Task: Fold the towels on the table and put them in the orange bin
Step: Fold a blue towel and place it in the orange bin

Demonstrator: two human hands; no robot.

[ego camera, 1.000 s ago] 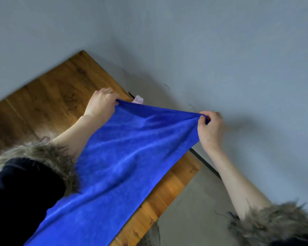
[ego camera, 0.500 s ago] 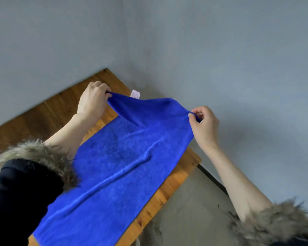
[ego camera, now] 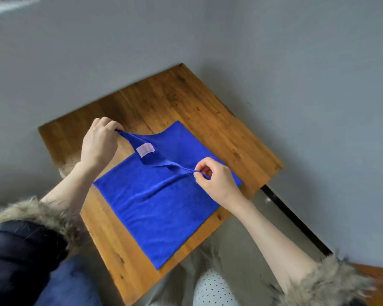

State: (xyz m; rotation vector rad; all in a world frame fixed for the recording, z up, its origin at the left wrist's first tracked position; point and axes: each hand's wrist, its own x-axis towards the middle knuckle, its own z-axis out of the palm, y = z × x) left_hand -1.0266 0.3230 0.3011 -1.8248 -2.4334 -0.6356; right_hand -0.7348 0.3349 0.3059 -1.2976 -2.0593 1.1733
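A blue towel (ego camera: 164, 202) lies on the wooden surface (ego camera: 208, 111), its far end lifted and doubled back over the rest. My left hand (ego camera: 98, 143) has one raised corner in a pinching grip, above the wood. My right hand (ego camera: 217, 181) pinches the other corner low over the cloth. A pale label (ego camera: 145, 149) shows on the lifted part.

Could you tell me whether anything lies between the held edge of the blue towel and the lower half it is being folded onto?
Nothing visible does. The left hand and right hand pinch the two corners of the blue microfibre towel, and its lower half lies bare on the wooden table. The orange bin is out of view.
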